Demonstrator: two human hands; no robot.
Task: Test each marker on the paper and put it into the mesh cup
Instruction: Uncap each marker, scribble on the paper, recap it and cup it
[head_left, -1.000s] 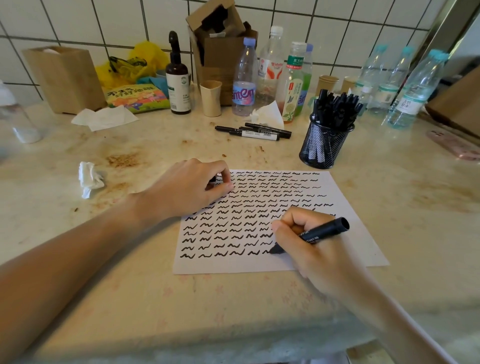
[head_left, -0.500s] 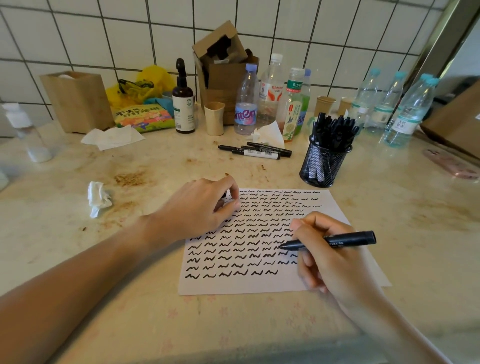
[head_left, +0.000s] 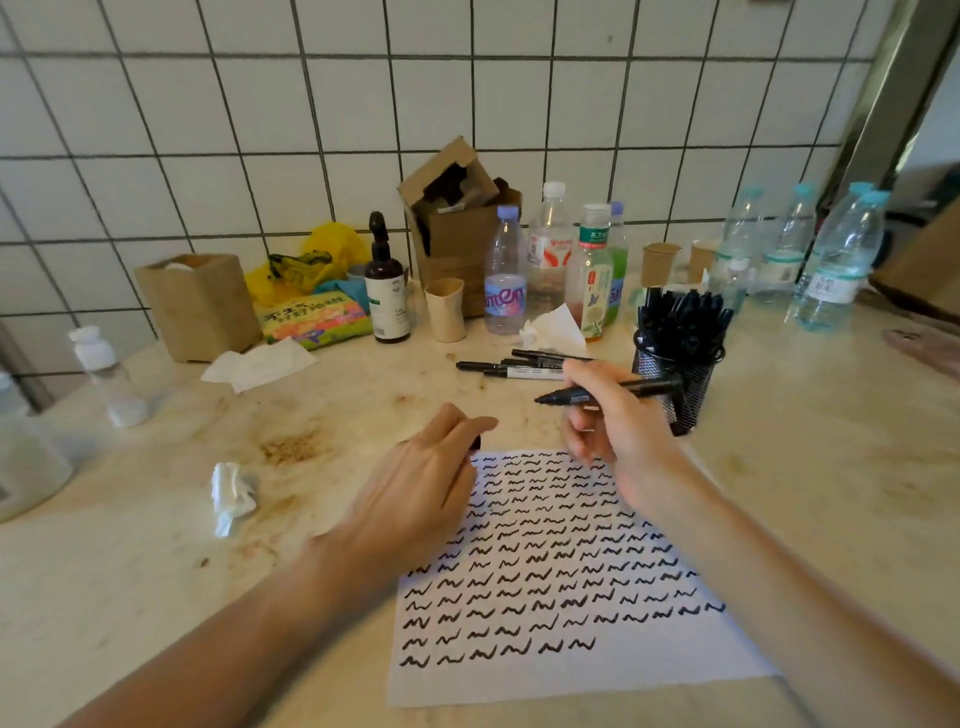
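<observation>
A white paper (head_left: 566, 670) covered in rows of black squiggles lies on the counter in front of me. My right hand (head_left: 613, 426) is raised above its far edge and grips an uncapped black marker (head_left: 649, 388), tip pointing left. My left hand (head_left: 415, 488) rests at the paper's top left corner with a small black cap (head_left: 475, 443) pinched between its fingers. The black mesh cup (head_left: 691, 384), filled with several black markers, stands just right of my right hand. Three more markers (head_left: 511, 366) lie on the counter behind the paper.
Behind the markers stand several drink bottles (head_left: 505, 280), a brown pump bottle (head_left: 385, 291), paper cups and an open cardboard box (head_left: 457, 228) against the tiled wall. Crumpled tissues (head_left: 231, 493) lie left. More water bottles (head_left: 836, 265) stand far right.
My right hand has lifted the marker off the paper and moved it up and away toward the cup. My left hand has stayed at the paper's corner. The camera has tilted upward.
</observation>
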